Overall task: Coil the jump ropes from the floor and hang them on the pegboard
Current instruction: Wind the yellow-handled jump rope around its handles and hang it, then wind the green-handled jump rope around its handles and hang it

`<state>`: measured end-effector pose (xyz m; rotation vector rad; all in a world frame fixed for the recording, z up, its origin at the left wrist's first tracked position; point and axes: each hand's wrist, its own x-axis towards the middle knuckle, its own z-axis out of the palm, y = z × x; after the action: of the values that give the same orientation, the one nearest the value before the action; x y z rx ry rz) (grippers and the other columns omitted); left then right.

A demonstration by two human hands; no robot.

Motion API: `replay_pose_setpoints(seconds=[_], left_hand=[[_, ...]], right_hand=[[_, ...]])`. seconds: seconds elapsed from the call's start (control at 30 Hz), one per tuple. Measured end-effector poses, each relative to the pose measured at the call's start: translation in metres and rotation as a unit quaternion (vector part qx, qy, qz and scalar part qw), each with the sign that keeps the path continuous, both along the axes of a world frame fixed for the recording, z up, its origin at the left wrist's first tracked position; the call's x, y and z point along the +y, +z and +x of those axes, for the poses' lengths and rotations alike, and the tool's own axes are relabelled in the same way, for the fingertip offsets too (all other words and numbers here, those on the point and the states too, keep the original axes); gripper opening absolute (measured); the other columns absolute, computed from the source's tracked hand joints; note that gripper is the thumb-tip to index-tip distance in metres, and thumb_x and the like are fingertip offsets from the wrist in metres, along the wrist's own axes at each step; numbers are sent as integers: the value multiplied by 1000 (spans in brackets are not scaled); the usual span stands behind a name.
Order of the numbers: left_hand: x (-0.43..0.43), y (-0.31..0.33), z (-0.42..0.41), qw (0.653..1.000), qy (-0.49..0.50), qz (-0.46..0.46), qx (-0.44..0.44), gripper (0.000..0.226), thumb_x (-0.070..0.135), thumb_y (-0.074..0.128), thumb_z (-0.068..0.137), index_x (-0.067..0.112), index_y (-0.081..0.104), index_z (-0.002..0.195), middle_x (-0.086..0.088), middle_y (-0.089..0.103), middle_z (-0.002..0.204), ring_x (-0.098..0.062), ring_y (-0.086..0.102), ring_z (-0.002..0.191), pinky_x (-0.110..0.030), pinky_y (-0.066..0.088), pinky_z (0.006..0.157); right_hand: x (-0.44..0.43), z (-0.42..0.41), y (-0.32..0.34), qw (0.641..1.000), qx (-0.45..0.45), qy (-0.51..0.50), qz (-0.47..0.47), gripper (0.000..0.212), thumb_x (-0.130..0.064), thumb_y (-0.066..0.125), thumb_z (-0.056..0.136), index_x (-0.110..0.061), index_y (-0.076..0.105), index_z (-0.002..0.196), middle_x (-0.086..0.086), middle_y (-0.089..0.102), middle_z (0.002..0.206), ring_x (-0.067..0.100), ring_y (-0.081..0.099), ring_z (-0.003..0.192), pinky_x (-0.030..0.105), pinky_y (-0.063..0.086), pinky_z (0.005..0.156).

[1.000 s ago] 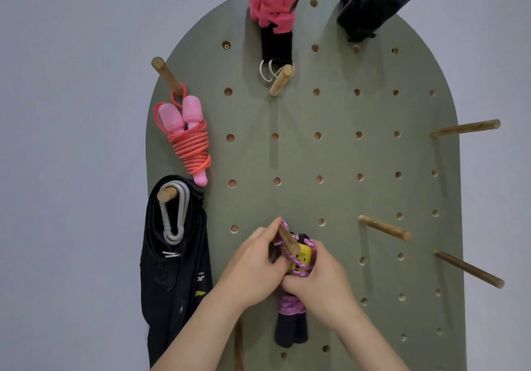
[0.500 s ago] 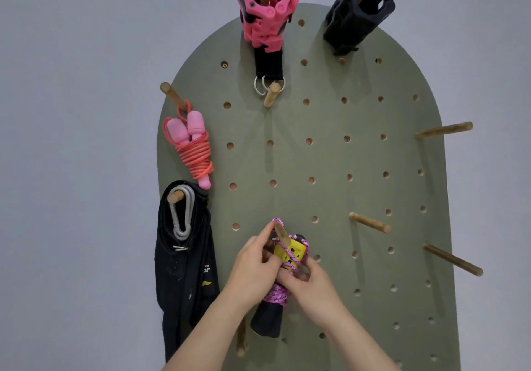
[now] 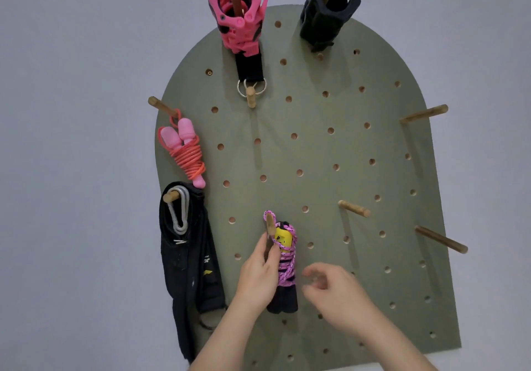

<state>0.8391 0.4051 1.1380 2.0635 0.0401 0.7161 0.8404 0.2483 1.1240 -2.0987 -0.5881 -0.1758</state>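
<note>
The purple rope [image 3: 286, 267], coiled around its black handles, is hung by a loop on a peg [image 3: 269, 224] low in the middle of the pegboard [image 3: 373, 146], and its upper left side is gripped by the curled fingers of the left hand [image 3: 257, 276]. The right hand [image 3: 336, 288] is held just right of the coil, apart from it, its blurred fingers loosely curled around nothing. A pink rope [image 3: 186, 155] is seen coiled and hung from the left peg [image 3: 161, 106], above a black strap [image 3: 189, 264] with a carabiner [image 3: 179, 212].
</note>
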Motion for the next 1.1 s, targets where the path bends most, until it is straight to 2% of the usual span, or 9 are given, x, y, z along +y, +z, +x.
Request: replay_pose_setpoints(seconds=[0.13, 0.2, 0.27, 0.37, 0.57, 0.7, 0.87, 1.0, 1.1], left_hand=[[-7, -25, -34, 994, 99, -19, -48, 39, 25, 47, 97, 23, 49, 136, 11, 57, 131, -5, 51, 120, -26, 36, 105], [-14, -34, -59, 992, 88, -40, -81, 26, 17, 48, 96, 28, 65, 111, 17, 68, 105, 2, 60, 100, -28, 47, 94], [-23, -46, -88, 994, 67, -48, -65, 25, 19, 48, 93, 31, 70, 91, 13, 69, 80, -2, 60, 72, -32, 50, 75], [-34, -74, -128, 999, 47, -26, -6, 25, 24, 47, 86, 34, 69, 83, 7, 67, 69, -13, 55, 60, -36, 50, 64], [-42, -148, -185, 991, 25, -4, 133, 39, 3, 48, 89, 34, 71, 78, 5, 68, 69, -14, 58, 61, -25, 48, 59], [-41, -206, -216, 973, -13, -18, 228, 43, 1, 44, 93, 33, 70, 81, 0, 68, 69, -14, 56, 59, -28, 45, 63], [-35, -293, -277, 942, -66, 12, 330, 32, 7, 54, 88, 33, 70, 78, 13, 69, 72, -3, 61, 65, -16, 45, 62], [-16, -385, -332, 912, -95, 40, 398, 40, 2, 60, 85, 40, 66, 75, 29, 66, 79, -1, 62, 75, -12, 45, 65], [-5, -452, -364, 891, -134, 58, 430, 37, 6, 60, 86, 43, 63, 78, 25, 66, 79, 1, 60, 78, -10, 42, 66]], right_hand=[[-24, -7, -11, 999, -25, 36, -27, 10, -26, 61, 87, -35, 63, 90, -9, 64, 70, 4, 61, 70, 23, 48, 72], [-33, -13, -16, 997, -34, 63, -40, 11, -25, 63, 86, -37, 63, 87, -5, 65, 67, 7, 62, 68, 26, 49, 73], [-40, -21, -21, 992, -24, 102, -66, 10, -26, 65, 87, -36, 64, 88, -2, 67, 69, 9, 62, 68, 30, 49, 75], [-48, -35, -37, 985, -15, 139, -103, 9, -28, 65, 86, -36, 65, 90, -3, 69, 73, 10, 63, 71, 34, 52, 78], [-62, -65, -94, 978, 61, 151, -131, 18, -32, 58, 90, -29, 66, 106, -12, 65, 84, 9, 64, 79, 23, 45, 63], [-65, -99, -155, 967, 128, 139, -171, 21, -31, 55, 92, -27, 66, 109, -12, 59, 95, 12, 59, 91, 26, 46, 76], [-64, -171, -266, 940, 222, 126, -225, 24, -25, 53, 92, -21, 65, 113, -3, 66, 107, 13, 58, 97, 24, 41, 80], [-70, -250, -369, 913, 336, 57, -227, 23, -15, 53, 88, -12, 66, 107, 7, 69, 100, 21, 62, 91, 30, 43, 80], [-80, -311, -440, 877, 420, -9, -233, 22, -9, 54, 85, -8, 64, 105, 9, 68, 98, 25, 61, 91, 31, 39, 80]])
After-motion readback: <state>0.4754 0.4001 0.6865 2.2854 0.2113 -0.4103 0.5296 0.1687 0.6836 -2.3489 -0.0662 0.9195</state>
